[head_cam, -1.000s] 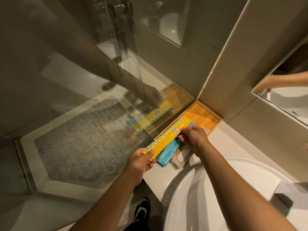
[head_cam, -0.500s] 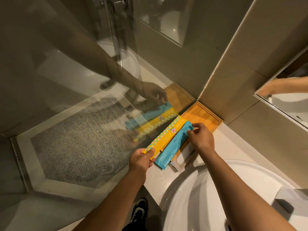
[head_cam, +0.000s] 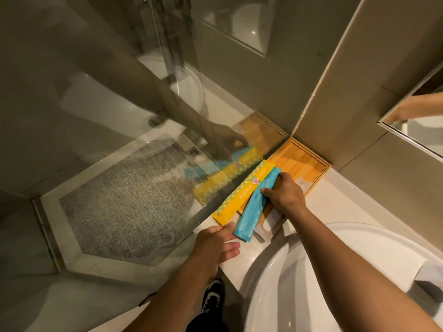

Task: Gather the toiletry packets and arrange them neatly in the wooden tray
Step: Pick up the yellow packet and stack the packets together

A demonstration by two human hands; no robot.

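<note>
Where a white counter (head_cam: 340, 207) meets a glass shower screen (head_cam: 119, 164), a wooden tray (head_cam: 309, 164) is tucked into the tiled corner, and two long toiletry packets are laid slantwise across its near end. The blue packet (head_cam: 254, 212) is pressed down by the right hand (head_cam: 285, 195), whose fingertips (head_cam: 265, 190) are set flat on its upper half; whether anything is pinched under the palm cannot be told. Just to the left of that grip, touching the blue packet along its edge, the yellow packet (head_cam: 242, 195) with a dotted border is laid against the glass. Both packets overhang the tray towards the viewer. Beneath the right wrist, a pale flat packet (head_cam: 271, 224) is partly seen under the blue one, its print too dim to be read. The left hand (head_cam: 215, 248) is held below the packets, its fingers loosely spread and nothing gripped; the thumb tip is placed just beside the near ends of the yellow and blue packets, and contact cannot be confirmed. To the right of both forearms, the rim of a white basin (head_cam: 359, 271) is seen. The hands and packets are mirrored faintly in the glass. A dark shoe (head_cam: 213, 298) is seen on the floor below.
</note>
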